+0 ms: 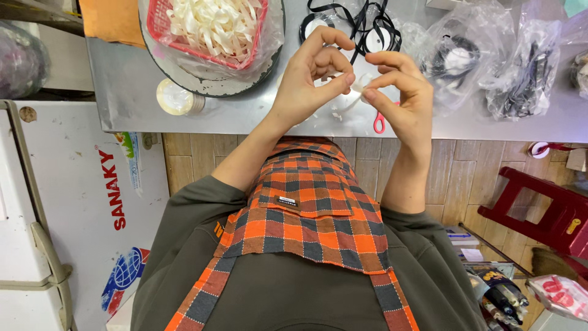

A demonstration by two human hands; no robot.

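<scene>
My left hand (312, 76) and my right hand (401, 92) meet above the steel table (128, 79), both pinching a small piece of white ribbon (356, 87) between thumb and fingers. Red-handled scissors (379, 124) lie on the table just under my right hand, mostly hidden. A red basket (160, 17) full of cream ribbon pieces sits in a clear bag at the upper left. Black ribbon (361, 21) lies looped behind my hands. I wear an orange and grey checked apron (306, 208).
Clear plastic bags of black ribbon rolls (520, 67) crowd the table's right side. A roll of clear tape (174, 97) lies at the left. A white chest freezer (67, 202) stands left of me, a red stool (545, 205) at the right on the wood-look floor.
</scene>
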